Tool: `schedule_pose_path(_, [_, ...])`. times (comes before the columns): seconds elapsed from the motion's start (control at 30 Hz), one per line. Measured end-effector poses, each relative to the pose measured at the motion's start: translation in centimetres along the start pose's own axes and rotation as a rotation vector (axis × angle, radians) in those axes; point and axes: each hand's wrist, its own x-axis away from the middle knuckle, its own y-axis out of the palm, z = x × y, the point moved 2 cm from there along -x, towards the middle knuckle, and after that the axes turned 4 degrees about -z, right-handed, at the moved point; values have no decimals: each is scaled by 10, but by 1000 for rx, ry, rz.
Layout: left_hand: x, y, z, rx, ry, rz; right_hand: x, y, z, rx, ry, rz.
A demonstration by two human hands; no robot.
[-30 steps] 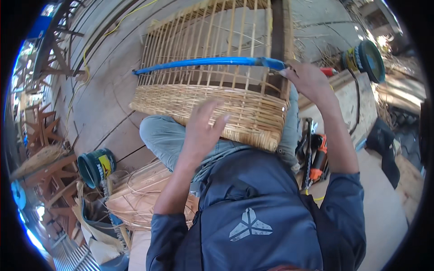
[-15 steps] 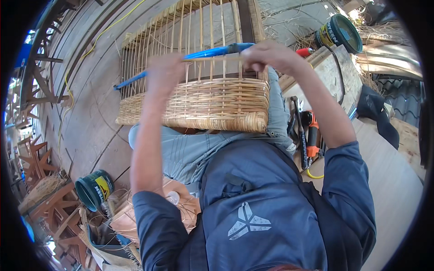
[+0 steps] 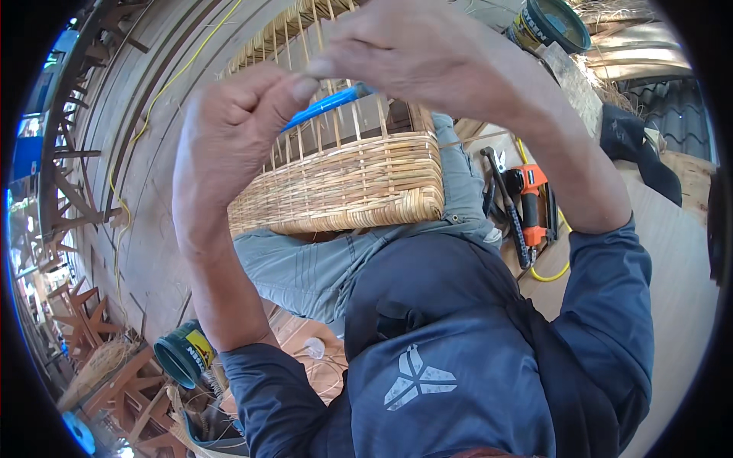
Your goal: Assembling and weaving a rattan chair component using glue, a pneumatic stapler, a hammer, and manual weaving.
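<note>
Plank floor at left; lettered green bucket bears yellow label. Left hand and right hand: together, fingers closed, over wicker frame; grip contents cannot be determined.

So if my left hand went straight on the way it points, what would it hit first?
Probably your right hand: its fingertips sit just ahead of your left hand, though depth there is hard to judge.

Plank floor, yellow hose lying on it.
</note>
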Motion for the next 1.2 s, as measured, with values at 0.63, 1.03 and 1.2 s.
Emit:
schedule_pose_path(0.63, [4, 105, -88, -192, -50, -227, 51, 107, -24, -340, 694, -615])
schedule_pose_path(1.03, [5, 155, -218, -302, -112, 298, 55, 133, -11, -385, 945, -651])
schedule_pose_path(1.2, [-10, 152, -235, -192, -205, 316, 66, 187, -9, -422, 919, -540])
